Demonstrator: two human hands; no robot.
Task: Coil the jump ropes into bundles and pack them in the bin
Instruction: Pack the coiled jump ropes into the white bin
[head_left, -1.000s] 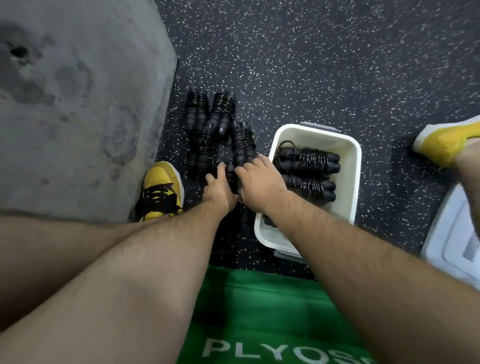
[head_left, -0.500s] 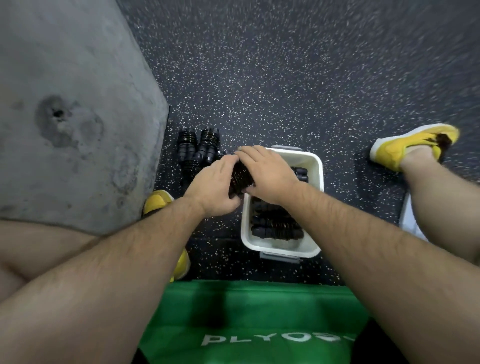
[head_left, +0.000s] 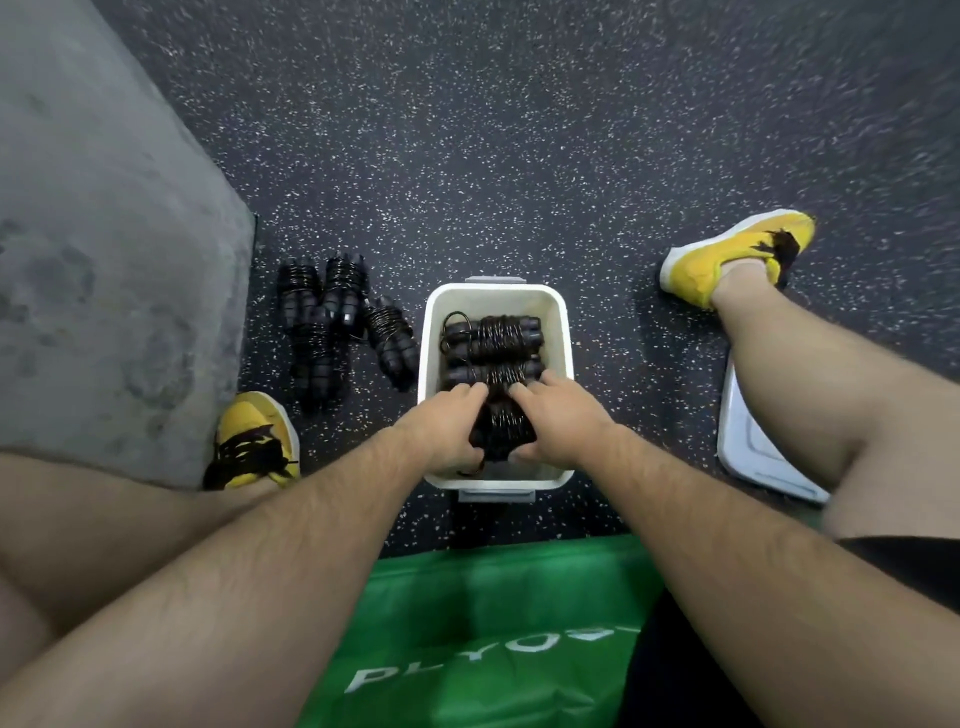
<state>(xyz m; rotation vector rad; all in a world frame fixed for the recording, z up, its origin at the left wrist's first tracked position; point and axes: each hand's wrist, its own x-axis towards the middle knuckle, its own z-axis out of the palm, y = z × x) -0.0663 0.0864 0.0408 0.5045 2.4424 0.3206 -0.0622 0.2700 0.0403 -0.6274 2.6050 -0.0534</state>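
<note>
A white bin (head_left: 561, 332) stands on the floor in front of me. Two coiled black jump rope bundles (head_left: 493, 338) lie across its far half. My left hand (head_left: 447, 426) and my right hand (head_left: 558, 421) both grip a third black jump rope bundle (head_left: 503, 426), one hand at each end, inside the near half of the bin. Several more coiled rope bundles (head_left: 337, 322) lie on the floor just left of the bin.
A grey mat (head_left: 104, 270) covers the floor at the left. My yellow shoes (head_left: 254, 441) (head_left: 737, 254) rest on either side of the bin. A white bin lid (head_left: 753, 447) lies at the right. A green plyo box (head_left: 493, 634) is under me.
Both hands picked a bundle from the floor pile left of the bin, carried it right over the rim, and lowered it into the bin's near half.
</note>
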